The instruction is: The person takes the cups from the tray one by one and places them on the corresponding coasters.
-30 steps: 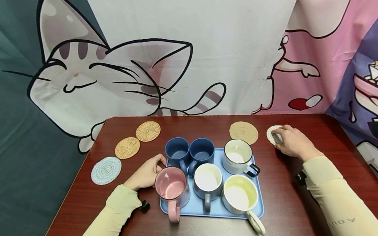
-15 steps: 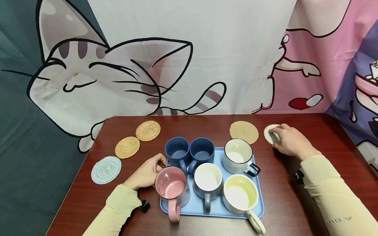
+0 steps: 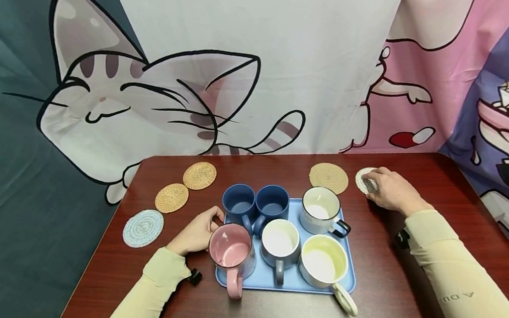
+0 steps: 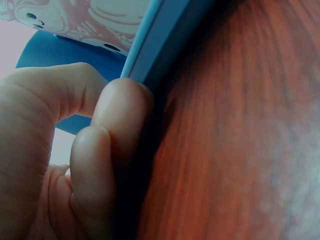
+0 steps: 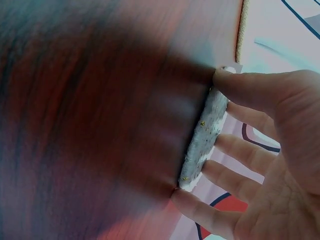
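My left hand (image 3: 195, 232) grips the left rim of the blue tray (image 3: 291, 284), with the thumb over the edge beside the pink mug (image 3: 231, 252). In the left wrist view its curled fingers (image 4: 117, 125) press against the tray edge (image 4: 150, 50). My right hand (image 3: 390, 191) lies over a white coaster (image 3: 363, 177) at the far right of the table. The right wrist view shows the thumb and fingers (image 5: 235, 85) holding that coaster (image 5: 205, 140) by its rim. The tray holds several mugs: two dark blue (image 3: 239, 202), a white one with a dark handle (image 3: 320, 210), a grey-blue one (image 3: 279, 242) and a cream one (image 3: 324, 261).
A tan woven coaster (image 3: 328, 177) lies just left of the white one. Two tan coasters (image 3: 199, 176) (image 3: 171, 198) and a light blue coaster (image 3: 143, 228) lie along the table's left side. A cartoon cat cloth hangs behind the dark red table (image 3: 384, 291).
My right hand and the white coaster have shifted very slightly to the left. The left hand, the tray and the mugs have not moved.
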Motion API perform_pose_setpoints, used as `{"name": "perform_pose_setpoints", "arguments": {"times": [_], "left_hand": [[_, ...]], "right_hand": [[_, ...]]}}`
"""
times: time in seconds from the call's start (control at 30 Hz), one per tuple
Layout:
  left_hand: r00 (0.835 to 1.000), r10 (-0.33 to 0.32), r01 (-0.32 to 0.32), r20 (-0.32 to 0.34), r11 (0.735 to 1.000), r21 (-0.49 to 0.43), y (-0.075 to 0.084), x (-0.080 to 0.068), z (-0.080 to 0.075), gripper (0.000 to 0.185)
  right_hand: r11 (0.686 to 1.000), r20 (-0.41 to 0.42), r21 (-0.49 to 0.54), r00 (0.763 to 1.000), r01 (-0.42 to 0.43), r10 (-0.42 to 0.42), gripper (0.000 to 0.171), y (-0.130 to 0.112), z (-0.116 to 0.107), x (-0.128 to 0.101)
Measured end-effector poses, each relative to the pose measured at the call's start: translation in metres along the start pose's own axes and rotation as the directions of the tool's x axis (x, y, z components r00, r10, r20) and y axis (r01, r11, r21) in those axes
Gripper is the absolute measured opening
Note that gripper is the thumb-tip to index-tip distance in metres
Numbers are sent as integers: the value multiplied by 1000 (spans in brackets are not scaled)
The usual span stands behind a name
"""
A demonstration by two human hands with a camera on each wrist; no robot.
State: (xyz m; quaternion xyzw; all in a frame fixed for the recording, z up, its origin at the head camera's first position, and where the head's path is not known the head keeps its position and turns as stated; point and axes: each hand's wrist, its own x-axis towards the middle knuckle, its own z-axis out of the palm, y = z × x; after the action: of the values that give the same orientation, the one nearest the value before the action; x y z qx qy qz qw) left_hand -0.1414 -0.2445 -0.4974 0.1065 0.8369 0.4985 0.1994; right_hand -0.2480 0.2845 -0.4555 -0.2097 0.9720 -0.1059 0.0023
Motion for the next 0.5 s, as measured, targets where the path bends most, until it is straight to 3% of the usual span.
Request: {"name": "perform_pose_setpoints", "arguments": {"times": [0.27, 0.5], "left_hand": [[1000, 11, -11, 1, 1000, 4, 1, -1, 0, 42], [1000, 21, -21, -9, 999, 27, -1, 0, 0, 35]], "right_hand": [[1000, -9, 0, 1000, 2, -2, 53, -1, 1, 1], [1000, 0, -9, 1000, 14, -14, 54, 1, 2, 1]]}}
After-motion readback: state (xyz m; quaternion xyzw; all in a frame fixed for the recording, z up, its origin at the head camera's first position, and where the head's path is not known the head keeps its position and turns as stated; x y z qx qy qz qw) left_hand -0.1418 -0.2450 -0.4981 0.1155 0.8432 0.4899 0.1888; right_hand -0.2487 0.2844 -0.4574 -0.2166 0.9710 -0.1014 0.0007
